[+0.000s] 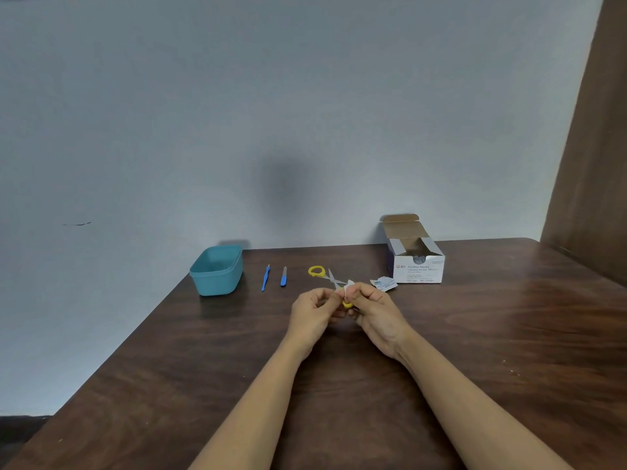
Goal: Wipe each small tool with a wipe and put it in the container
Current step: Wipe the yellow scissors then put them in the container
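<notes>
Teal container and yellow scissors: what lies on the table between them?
Two small blue tools, apart: a thin pointed tool nearer the container, a shorter tool nearer the scissors. The head view shows it.

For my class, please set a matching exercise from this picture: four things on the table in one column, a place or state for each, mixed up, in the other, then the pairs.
1 teal plastic container
2 yellow-handled metal scissors
3 white cardboard swab box
4 torn white wipe packet

A top flap up
B blades spread
C leftmost of all
D flat beside the box

Pairs: 1C, 2B, 3A, 4D
</notes>
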`<state>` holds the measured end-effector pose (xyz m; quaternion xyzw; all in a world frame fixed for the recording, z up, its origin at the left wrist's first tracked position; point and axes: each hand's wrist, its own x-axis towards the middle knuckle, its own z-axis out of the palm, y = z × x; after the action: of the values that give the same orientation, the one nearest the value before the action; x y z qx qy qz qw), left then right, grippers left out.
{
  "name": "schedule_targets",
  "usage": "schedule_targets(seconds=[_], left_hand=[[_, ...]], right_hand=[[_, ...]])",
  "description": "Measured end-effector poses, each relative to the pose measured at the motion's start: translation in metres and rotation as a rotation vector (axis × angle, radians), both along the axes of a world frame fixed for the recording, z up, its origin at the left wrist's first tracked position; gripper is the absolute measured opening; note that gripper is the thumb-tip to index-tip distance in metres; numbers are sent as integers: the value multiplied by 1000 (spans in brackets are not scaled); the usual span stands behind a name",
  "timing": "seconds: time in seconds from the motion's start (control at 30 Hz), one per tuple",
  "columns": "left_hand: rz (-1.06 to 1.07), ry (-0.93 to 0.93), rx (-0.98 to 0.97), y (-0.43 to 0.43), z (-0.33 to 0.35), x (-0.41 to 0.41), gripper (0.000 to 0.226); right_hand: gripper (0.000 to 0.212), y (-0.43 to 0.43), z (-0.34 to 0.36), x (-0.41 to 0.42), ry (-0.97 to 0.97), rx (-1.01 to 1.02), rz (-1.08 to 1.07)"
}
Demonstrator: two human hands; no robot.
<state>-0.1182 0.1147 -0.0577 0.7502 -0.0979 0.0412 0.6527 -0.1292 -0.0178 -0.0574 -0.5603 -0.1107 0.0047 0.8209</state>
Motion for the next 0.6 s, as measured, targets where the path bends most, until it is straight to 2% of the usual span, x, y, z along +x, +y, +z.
schedule_targets(seconds=[0.23,0.4,0.6], left_hand=[[120,-59,-26,-2,-2,-1,16],[185,-100,-96,0,1,0,14],[77,-302,275,-6,-4,-2,12]], right_hand=[[19,0,1,-2,16,-11,-38],[16,-3,1,1,78,83,-177],[18,-10,5,3,162,226,-268]])
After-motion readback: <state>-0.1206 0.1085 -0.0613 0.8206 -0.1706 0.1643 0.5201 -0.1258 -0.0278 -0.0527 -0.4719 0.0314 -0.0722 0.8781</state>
